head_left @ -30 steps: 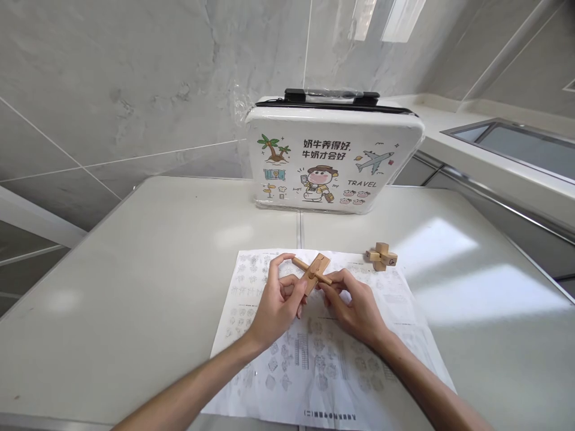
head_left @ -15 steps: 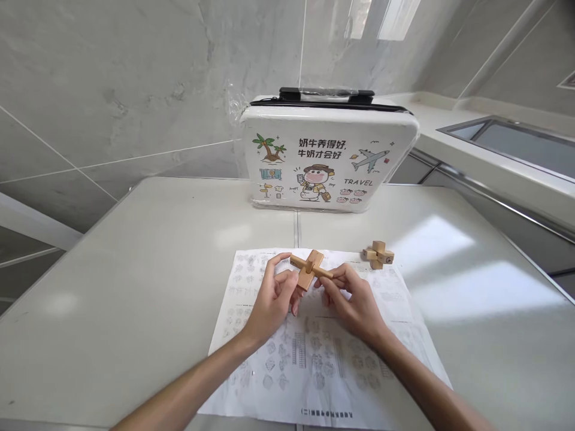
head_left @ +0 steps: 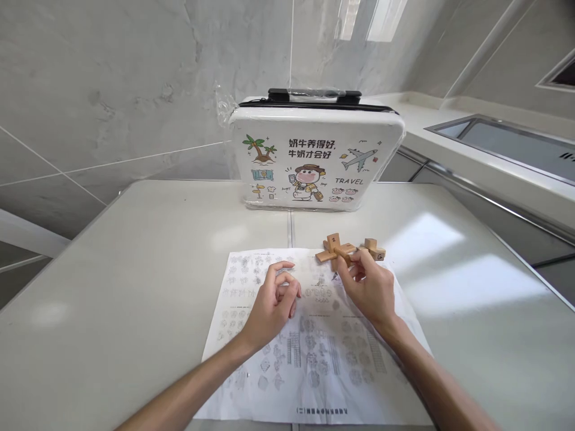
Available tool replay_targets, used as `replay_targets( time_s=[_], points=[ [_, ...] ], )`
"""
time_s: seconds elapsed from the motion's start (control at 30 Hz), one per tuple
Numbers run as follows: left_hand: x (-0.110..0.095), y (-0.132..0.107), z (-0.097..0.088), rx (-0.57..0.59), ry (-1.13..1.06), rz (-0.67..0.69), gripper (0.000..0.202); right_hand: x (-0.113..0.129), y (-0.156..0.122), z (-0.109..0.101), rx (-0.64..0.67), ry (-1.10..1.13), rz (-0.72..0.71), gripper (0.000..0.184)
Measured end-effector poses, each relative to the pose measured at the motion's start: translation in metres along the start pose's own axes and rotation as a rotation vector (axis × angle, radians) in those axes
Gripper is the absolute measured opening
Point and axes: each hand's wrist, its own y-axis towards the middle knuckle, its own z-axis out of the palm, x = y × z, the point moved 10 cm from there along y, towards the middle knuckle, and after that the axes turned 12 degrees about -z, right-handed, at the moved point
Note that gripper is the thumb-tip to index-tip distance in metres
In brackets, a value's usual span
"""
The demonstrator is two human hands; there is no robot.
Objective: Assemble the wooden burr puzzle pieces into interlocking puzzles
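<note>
My right hand [head_left: 369, 286] pinches a wooden cross-shaped puzzle piece [head_left: 335, 249] by one arm, holding it just above the far edge of the printed instruction sheet [head_left: 309, 335]. A second small wooden puzzle block [head_left: 374, 249] lies on the table right beside it, partly hidden behind my fingers. Over the sheet's middle hovers my left hand [head_left: 274, 302], fingers loosely curled with nothing in them.
A white travel case [head_left: 314, 155] with cartoon prints and a black handle stands at the back of the white table [head_left: 135, 269]. A tiled wall rises behind it. A counter with a recessed sink [head_left: 507, 140] runs along the right.
My left hand has let go of the cross-shaped piece. My right hand has carried it to the right and away, next to the second block.
</note>
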Motion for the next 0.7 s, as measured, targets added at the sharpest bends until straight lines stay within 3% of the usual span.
replay_targets(
  time_s=[0.33,0.6,0.7],
  points=[
    [-0.001,0.001,-0.001,-0.008,0.032,-0.011,0.034,-0.018,0.003,-0.002,-0.009,-0.241,0.042,0.025],
    [-0.002,0.000,0.000,-0.012,0.067,-0.004,0.032,-0.028,0.003,-0.007,-0.018,-0.203,0.146,0.022],
    [-0.002,0.000,0.000,-0.013,0.069,-0.005,0.030,-0.022,0.002,-0.012,-0.083,-0.165,0.104,0.021]
  ],
)
